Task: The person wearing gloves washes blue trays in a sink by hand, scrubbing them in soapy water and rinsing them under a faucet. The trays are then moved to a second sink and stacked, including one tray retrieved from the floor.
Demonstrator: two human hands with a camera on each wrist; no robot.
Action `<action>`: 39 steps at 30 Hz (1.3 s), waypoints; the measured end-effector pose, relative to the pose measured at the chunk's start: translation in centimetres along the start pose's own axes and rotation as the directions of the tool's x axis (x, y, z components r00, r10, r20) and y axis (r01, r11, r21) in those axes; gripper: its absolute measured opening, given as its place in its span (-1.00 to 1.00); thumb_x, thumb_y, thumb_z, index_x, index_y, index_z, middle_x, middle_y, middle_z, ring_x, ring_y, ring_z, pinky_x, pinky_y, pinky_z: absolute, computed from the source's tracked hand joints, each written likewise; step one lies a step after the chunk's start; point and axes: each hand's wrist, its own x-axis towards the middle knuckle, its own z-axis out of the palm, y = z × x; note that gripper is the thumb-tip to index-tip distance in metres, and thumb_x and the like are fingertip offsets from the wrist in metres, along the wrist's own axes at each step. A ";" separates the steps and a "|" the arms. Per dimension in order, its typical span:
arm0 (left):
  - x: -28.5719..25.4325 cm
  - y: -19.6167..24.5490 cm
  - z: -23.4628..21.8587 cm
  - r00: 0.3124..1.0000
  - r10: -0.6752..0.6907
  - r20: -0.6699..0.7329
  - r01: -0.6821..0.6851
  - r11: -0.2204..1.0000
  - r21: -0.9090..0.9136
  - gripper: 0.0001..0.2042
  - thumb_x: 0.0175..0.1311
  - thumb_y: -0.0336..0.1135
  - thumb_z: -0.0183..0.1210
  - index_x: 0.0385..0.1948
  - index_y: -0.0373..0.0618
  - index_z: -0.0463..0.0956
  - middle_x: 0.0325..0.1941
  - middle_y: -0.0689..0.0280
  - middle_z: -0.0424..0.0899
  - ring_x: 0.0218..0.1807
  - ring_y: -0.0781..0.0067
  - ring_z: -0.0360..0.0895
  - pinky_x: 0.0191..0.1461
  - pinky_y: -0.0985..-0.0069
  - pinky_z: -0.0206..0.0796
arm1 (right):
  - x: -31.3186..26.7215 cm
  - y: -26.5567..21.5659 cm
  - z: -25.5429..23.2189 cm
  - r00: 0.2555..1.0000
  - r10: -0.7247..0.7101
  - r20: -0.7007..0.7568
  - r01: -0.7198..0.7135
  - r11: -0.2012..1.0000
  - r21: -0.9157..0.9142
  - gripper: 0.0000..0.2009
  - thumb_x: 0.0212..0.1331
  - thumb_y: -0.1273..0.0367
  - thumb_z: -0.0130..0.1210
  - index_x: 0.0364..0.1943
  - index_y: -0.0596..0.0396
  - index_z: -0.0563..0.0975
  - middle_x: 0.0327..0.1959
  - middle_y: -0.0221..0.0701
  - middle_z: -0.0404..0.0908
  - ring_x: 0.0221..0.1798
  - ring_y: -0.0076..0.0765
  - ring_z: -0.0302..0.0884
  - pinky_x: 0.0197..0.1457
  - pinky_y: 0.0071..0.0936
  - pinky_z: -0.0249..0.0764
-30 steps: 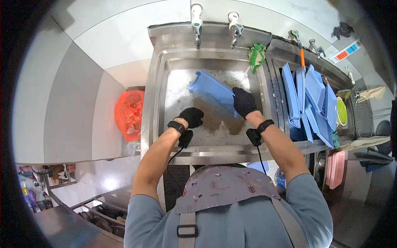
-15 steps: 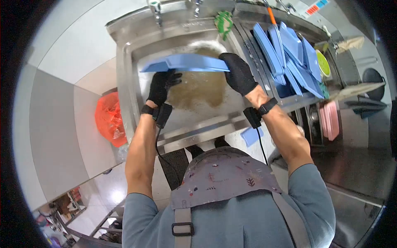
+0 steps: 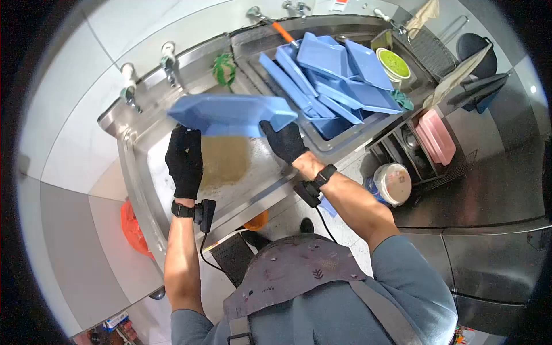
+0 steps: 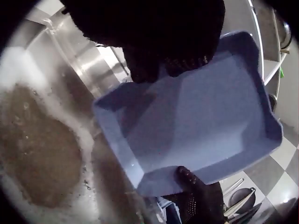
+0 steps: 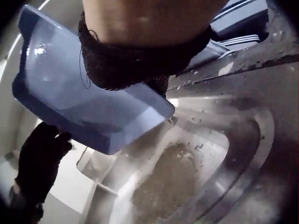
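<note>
A blue tray (image 3: 233, 115) is held tilted above the sink (image 3: 138, 190), in which brown water (image 3: 227, 164) lies. My gloved left hand (image 3: 185, 164) grips the tray's left part from below; my gloved right hand (image 3: 284, 141) grips its right end. In the left wrist view the tray's (image 4: 201, 116) hollow side shows, with the left hand (image 4: 163, 37) at one edge and the right thumb over the opposite edge. The right wrist view shows the tray (image 5: 79, 88) between the right hand (image 5: 126, 65) and the left hand (image 5: 39, 163).
Several blue trays (image 3: 325, 57) are piled in the basin to the right, beside a green-and-white container (image 3: 394, 63). A green cloth (image 3: 224, 70) lies at the sink's back edge. Taps (image 3: 168, 60) stand behind. Pink trays (image 3: 435, 137) and a white bucket (image 3: 397, 183) are at the right.
The tray has been lifted out of the sink and turned level, and the left hand has come to grip it. The head view has swung right, showing more of the right side.
</note>
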 end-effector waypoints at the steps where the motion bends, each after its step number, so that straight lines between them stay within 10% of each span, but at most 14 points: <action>1: 0.2 1.4 1.1 0.999 -0.044 -0.021 0.043 0.998 -0.041 -0.72 0.25 -0.43 0.17 0.01 -0.19 0.54 -0.11 0.09 0.69 -0.10 0.18 0.65 -0.01 0.39 0.44 | 0.1 -0.5 -1.4 0.998 0.051 -0.041 -0.050 0.998 0.024 -0.70 0.24 0.28 0.09 -0.11 0.26 0.54 -0.35 -0.07 0.66 -0.35 0.17 0.61 -0.14 -0.12 0.53; 5: -1.1 1.1 6.7 0.999 -0.022 0.025 0.014 0.962 0.273 -0.60 0.28 -0.40 0.19 0.17 -0.19 0.43 0.14 0.11 0.58 0.08 0.34 0.57 0.11 0.45 0.42 | -0.9 1.5 -6.4 0.982 0.169 -0.089 -0.133 0.939 0.316 -0.61 0.22 0.14 0.09 -0.10 0.20 0.57 -0.17 -0.01 0.65 -0.12 0.10 0.62 -0.06 -0.14 0.50; 8: -1.8 4.7 9.7 0.856 -0.467 0.221 0.517 0.786 -0.340 -0.59 0.36 -0.35 0.13 0.22 -0.19 0.36 0.00 0.25 0.60 -0.11 0.47 0.55 -0.05 0.53 0.44 | -1.4 4.8 -10.1 0.959 0.273 0.071 -0.282 0.916 0.286 -0.66 0.14 0.21 0.16 -0.11 0.17 0.59 -0.13 -0.03 0.65 -0.04 0.07 0.60 0.02 -0.18 0.48; 11: -2.0 8.9 11.7 0.862 -0.421 0.283 0.507 0.723 -0.469 -0.62 0.42 -0.28 0.06 0.23 -0.16 0.37 -0.01 0.31 0.56 -0.16 0.52 0.52 -0.09 0.57 0.44 | -2.2 9.7 -10.3 0.905 0.349 0.243 -0.424 0.785 0.451 -0.70 0.07 0.36 0.21 -0.10 0.18 0.57 -0.12 -0.07 0.66 -0.03 -0.03 0.59 0.05 -0.19 0.47; 13: -2.5 12.1 13.5 0.879 -0.407 0.248 0.477 0.769 -0.426 -0.59 0.40 -0.34 0.06 0.25 -0.22 0.32 0.03 0.21 0.59 -0.02 0.45 0.56 0.04 0.49 0.44 | -3.5 10.3 -11.2 0.904 0.370 0.216 -0.352 0.355 0.866 -0.66 0.11 0.36 0.18 -0.04 0.19 0.50 -0.16 -0.26 0.60 -0.10 -0.16 0.61 -0.04 -0.25 0.53; 14: -2.6 13.6 14.4 0.874 -0.390 0.290 0.485 0.730 -0.482 -0.57 0.42 -0.30 0.04 0.29 -0.18 0.28 0.04 0.23 0.57 -0.06 0.47 0.55 -0.01 0.50 0.45 | -3.9 7.6 -15.1 0.800 0.396 0.450 -0.488 -0.006 0.873 -0.58 0.10 0.40 0.18 0.06 0.15 0.38 -0.06 -0.22 0.50 -0.08 -0.08 0.59 -0.07 -0.10 0.59; 17: -2.5 15.5 16.8 0.893 -0.287 0.347 0.438 0.731 -0.523 -0.52 0.46 -0.26 -0.02 0.36 -0.16 0.16 0.09 0.16 0.54 -0.02 0.39 0.58 0.01 0.45 0.50 | -4.3 9.2 -16.8 0.746 0.456 0.486 -0.461 -0.172 0.870 -0.56 0.12 0.40 0.17 0.09 0.13 0.34 -0.01 -0.19 0.46 -0.03 -0.04 0.57 -0.09 -0.03 0.65; 23: -1.6 18.3 21.6 0.781 -0.179 0.599 0.600 0.481 -0.639 -0.45 0.43 -0.31 0.02 0.39 -0.17 0.05 0.15 0.06 0.52 -0.04 0.20 0.62 0.01 0.32 0.54 | -5.4 12.5 -21.6 0.843 0.370 0.391 -0.318 -0.244 0.916 -0.47 0.09 0.39 0.23 0.15 0.11 0.30 0.09 -0.11 0.43 0.05 0.00 0.55 -0.04 -0.15 0.66; 25: -0.9 17.7 22.7 0.789 -0.074 0.610 0.505 0.642 -0.576 -0.49 0.39 -0.35 0.04 0.34 -0.23 0.16 0.11 0.09 0.57 -0.03 0.25 0.62 0.01 0.38 0.54 | -5.7 14.2 -22.1 0.953 0.260 0.158 -0.258 0.415 0.873 -0.44 0.18 0.29 0.19 0.22 0.10 0.24 0.16 -0.02 0.39 0.11 0.09 0.49 0.04 0.03 0.60; 27: -0.7 16.5 23.7 0.809 0.006 0.588 0.337 0.814 -0.472 -0.56 0.40 -0.35 0.03 0.27 -0.28 0.27 0.10 0.13 0.58 -0.02 0.30 0.62 0.00 0.41 0.53 | -5.6 9.3 -28.0 0.722 0.494 0.485 -0.333 -0.366 0.869 -0.46 0.20 0.20 0.20 0.20 0.05 0.29 0.05 0.01 0.41 0.13 0.18 0.42 0.18 0.22 0.45; 31: -0.4 15.1 23.9 0.804 0.001 0.595 0.326 0.836 -0.441 -0.62 0.42 -0.36 -0.01 0.22 -0.31 0.33 0.10 0.16 0.58 0.01 0.32 0.61 0.02 0.42 0.51 | -3.8 12.4 -29.9 0.797 0.456 0.397 -0.354 -0.180 0.918 -0.36 0.19 0.01 0.18 0.19 0.11 0.26 -0.10 0.09 0.50 -0.13 0.20 0.57 -0.01 0.08 0.59; 33: -0.5 14.8 23.5 0.782 -0.063 0.620 0.440 0.761 -0.478 -0.64 0.43 -0.37 -0.03 0.20 -0.31 0.35 0.10 0.14 0.59 0.01 0.30 0.61 0.02 0.41 0.51 | -2.0 13.6 -31.4 0.714 0.444 0.541 -0.478 -0.255 0.840 -0.30 0.18 -0.03 0.18 0.20 0.19 0.22 -0.15 0.10 0.52 -0.15 0.20 0.59 0.01 0.06 0.60; 35: -0.4 14.2 23.2 0.738 -0.168 0.653 0.620 0.552 -0.558 -0.66 0.43 -0.38 -0.04 0.16 -0.32 0.38 0.08 0.12 0.59 -0.01 0.29 0.62 0.00 0.41 0.51 | -0.9 16.2 -30.5 0.799 0.439 0.411 -0.423 -0.075 0.903 -0.35 0.18 -0.03 0.18 0.09 0.26 0.32 -0.15 0.08 0.53 -0.10 0.10 0.61 0.06 0.01 0.60; 39: -0.7 11.1 22.6 0.723 -0.250 0.643 0.646 0.574 -0.503 -0.68 0.42 -0.40 -0.05 0.14 -0.32 0.40 0.04 0.11 0.62 -0.04 0.28 0.63 -0.02 0.41 0.51 | -0.1 20.0 -28.7 0.708 0.451 0.544 -0.600 -0.024 0.800 -0.53 0.21 0.06 0.18 -0.09 0.25 0.48 -0.27 -0.06 0.60 -0.16 0.01 0.64 -0.03 -0.08 0.64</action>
